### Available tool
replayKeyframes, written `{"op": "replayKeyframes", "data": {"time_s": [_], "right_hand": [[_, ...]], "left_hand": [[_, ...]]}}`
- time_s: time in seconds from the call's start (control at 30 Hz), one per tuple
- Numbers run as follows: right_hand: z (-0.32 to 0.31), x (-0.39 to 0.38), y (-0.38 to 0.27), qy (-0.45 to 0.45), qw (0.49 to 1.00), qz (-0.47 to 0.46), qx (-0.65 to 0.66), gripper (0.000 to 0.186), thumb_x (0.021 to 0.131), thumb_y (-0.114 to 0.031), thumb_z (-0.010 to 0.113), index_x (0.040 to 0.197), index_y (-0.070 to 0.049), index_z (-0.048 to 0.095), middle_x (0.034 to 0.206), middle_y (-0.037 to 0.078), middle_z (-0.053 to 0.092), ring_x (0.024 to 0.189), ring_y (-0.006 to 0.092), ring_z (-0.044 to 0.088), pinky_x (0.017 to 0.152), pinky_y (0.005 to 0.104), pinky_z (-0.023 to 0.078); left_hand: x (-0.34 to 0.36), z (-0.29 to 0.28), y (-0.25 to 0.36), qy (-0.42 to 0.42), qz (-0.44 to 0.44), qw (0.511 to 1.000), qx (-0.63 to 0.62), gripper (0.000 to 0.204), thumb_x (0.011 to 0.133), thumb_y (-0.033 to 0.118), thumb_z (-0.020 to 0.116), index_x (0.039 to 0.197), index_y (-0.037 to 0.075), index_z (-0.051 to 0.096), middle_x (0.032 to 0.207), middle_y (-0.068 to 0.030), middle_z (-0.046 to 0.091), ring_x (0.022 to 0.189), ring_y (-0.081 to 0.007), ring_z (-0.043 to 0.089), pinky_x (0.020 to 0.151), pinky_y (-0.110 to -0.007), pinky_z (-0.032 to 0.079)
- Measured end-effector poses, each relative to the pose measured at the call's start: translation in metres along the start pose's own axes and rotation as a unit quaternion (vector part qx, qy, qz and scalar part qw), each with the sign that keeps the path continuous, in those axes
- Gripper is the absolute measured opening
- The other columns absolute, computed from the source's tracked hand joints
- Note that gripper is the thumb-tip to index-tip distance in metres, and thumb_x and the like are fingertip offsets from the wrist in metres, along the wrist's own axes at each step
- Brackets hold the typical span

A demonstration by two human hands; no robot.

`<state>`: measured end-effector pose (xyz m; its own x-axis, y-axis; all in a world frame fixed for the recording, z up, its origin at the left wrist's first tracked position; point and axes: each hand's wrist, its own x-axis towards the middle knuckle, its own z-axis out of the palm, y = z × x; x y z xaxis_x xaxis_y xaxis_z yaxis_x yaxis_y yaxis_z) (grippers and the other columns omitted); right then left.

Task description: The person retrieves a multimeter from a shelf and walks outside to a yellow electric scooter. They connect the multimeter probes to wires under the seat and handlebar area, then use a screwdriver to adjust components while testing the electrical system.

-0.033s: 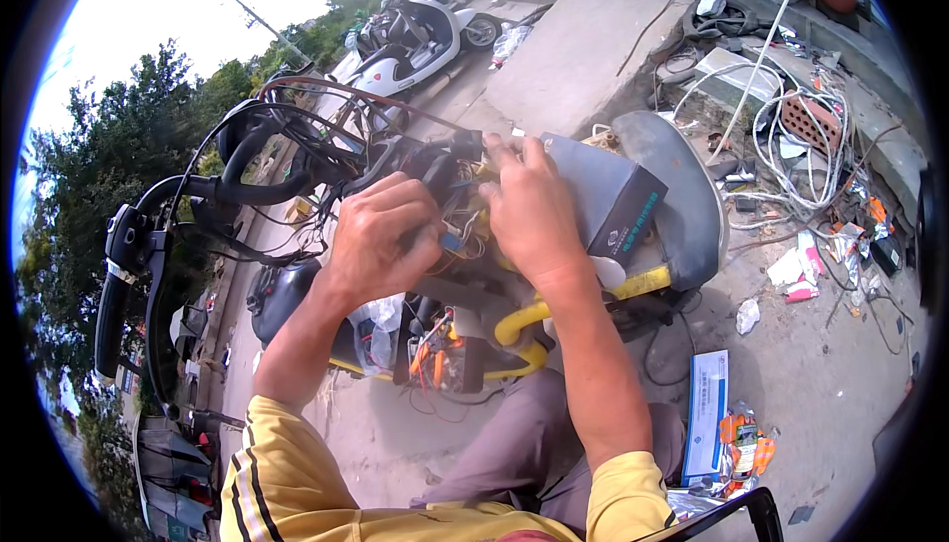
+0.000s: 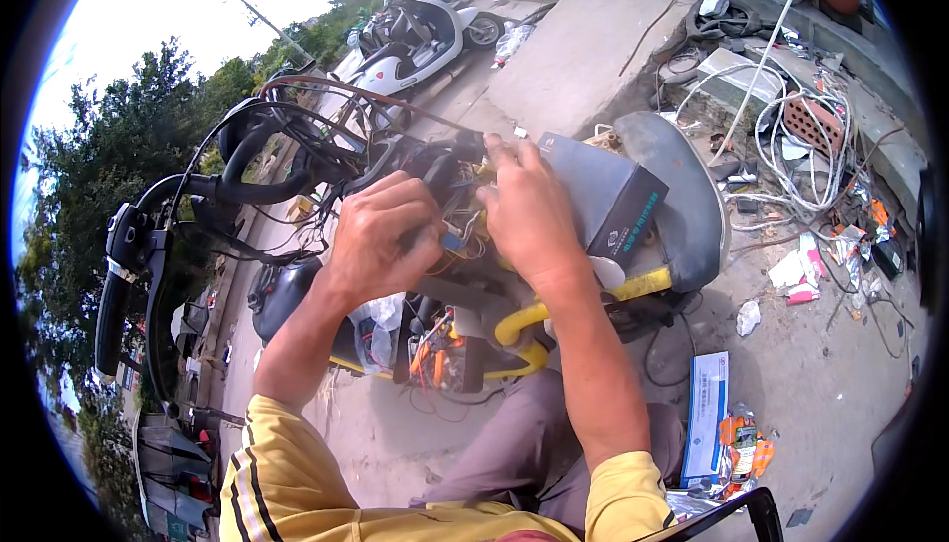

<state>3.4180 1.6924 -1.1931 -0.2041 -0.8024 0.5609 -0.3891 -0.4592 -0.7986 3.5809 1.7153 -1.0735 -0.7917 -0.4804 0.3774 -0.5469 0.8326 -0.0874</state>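
Note:
My left hand [image 2: 386, 236] is curled closed above the opened body of an electric scooter [image 2: 474, 290]; what its fingers hold is hidden. Knuckles up, my right hand [image 2: 529, 208] bends its fingers inward beside a dark cable end [image 2: 467, 145], and I cannot make out what is in them. Between both hands run thin coloured wires [image 2: 470, 236] and a small blue connector [image 2: 452, 243]. A dark box [image 2: 593, 181] lies just right of my right hand, partly on the grey-black seat [image 2: 682, 206]. The handlebar [image 2: 262, 181] with loose black cables stands at left.
Below my left hand, an open holder [image 2: 440, 362] carries orange-handled tools. A yellow frame tube [image 2: 633, 285] crosses nearby. On the ground at right lie a blue-and-white box [image 2: 706, 418], coiled white cable [image 2: 791, 186], a brick [image 2: 813, 125] and scraps. A white scooter [image 2: 415, 48] stands behind.

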Motion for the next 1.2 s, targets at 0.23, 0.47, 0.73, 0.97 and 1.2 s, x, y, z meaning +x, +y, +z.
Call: {"op": "replayKeyframes", "data": {"time_s": [0.23, 0.47, 0.73, 0.97, 1.2], "right_hand": [[-0.003, 0.007, -0.013, -0.084, 0.992, 0.097, -0.012, 0.042, 0.096, -0.007, 0.061, 0.136, 0.005, 0.058, 0.130, 0.026, 0.063, 0.116, 0.0447, 0.064, 0.098, 0.0496, 0.052], [0.013, 0.006, -0.007, 0.044, 0.996, 0.044, 0.071, 0.032, 0.091, 0.002, 0.062, 0.123, 0.007, 0.061, 0.120, 0.026, 0.064, 0.104, 0.0439, 0.069, 0.088, 0.0489, 0.056], [-0.010, 0.006, -0.015, -0.071, 0.920, 0.085, 0.375, 0.031, 0.092, -0.003, 0.069, 0.122, 0.006, 0.065, 0.112, 0.015, 0.073, 0.101, 0.0211, 0.069, 0.090, 0.0346, 0.055], [-0.007, 0.011, -0.012, 0.097, 0.925, 0.102, 0.353, 0.029, 0.100, -0.007, 0.061, 0.126, 0.006, 0.061, 0.112, 0.017, 0.072, 0.101, 0.0261, 0.071, 0.092, 0.0369, 0.055], [0.017, 0.004, -0.015, -0.015, 0.988, 0.134, 0.077, 0.038, 0.099, -0.014, 0.065, 0.134, 0.001, 0.062, 0.108, 0.027, 0.073, 0.108, 0.0451, 0.068, 0.094, 0.0495, 0.054]], "left_hand": [[0.004, -0.001, 0.002, -0.035, -0.049, 0.998, -0.009, 0.009, 0.078, 0.001, 0.063, 0.081, 0.001, 0.071, 0.087, -0.0078, 0.068, 0.082, -0.0259, 0.065, 0.076, -0.037, 0.053], [0.029, -0.018, -0.001, 0.044, 0.002, 0.995, 0.088, 0.022, 0.084, 0.005, 0.070, 0.106, 0.002, 0.069, 0.112, -0.0113, 0.068, 0.104, -0.0341, 0.063, 0.093, -0.044, 0.052], [0.035, -0.019, -0.022, -0.130, -0.091, 0.985, 0.067, 0.033, 0.083, 0.014, 0.074, 0.113, 0.003, 0.066, 0.114, -0.0158, 0.066, 0.113, -0.0382, 0.061, 0.099, -0.044, 0.050], [0.006, -0.028, -0.031, -0.032, -0.088, 0.996, -0.003, 0.027, 0.072, -0.002, 0.067, 0.098, 0.000, 0.058, 0.117, -0.0143, 0.068, 0.125, -0.0356, 0.060, 0.106, -0.044, 0.048], [0.001, -0.017, -0.029, 0.028, -0.151, 0.988, -0.028, 0.030, 0.077, 0.005, 0.067, 0.105, -0.003, 0.058, 0.113, -0.0173, 0.067, 0.113, -0.0381, 0.065, 0.100, -0.043, 0.049]]}}
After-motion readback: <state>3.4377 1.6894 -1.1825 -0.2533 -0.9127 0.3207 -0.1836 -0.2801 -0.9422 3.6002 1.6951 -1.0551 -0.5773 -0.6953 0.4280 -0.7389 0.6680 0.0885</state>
